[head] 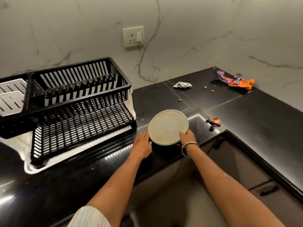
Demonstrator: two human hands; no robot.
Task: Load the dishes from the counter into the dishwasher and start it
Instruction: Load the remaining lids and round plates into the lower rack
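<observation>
A round cream plate [167, 126] is tilted up off the black counter [164, 99] near its front edge. My right hand [187, 138] grips the plate's lower right rim, thumb on top and fingers underneath. My left hand [141, 145] lies flat on the counter with straight fingers, its fingertips touching the plate's lower left rim. A metal bangle sits on my right wrist. No dishwasher is in view.
A black two-tier dish rack [78, 99] stands on a white mat at the left, with a white cutlery holder [11, 95]. Crumpled snack wrappers [236, 80] [214, 122] [182, 84] and crumbs lie on the counter at the right. A wall socket [133, 36] is behind.
</observation>
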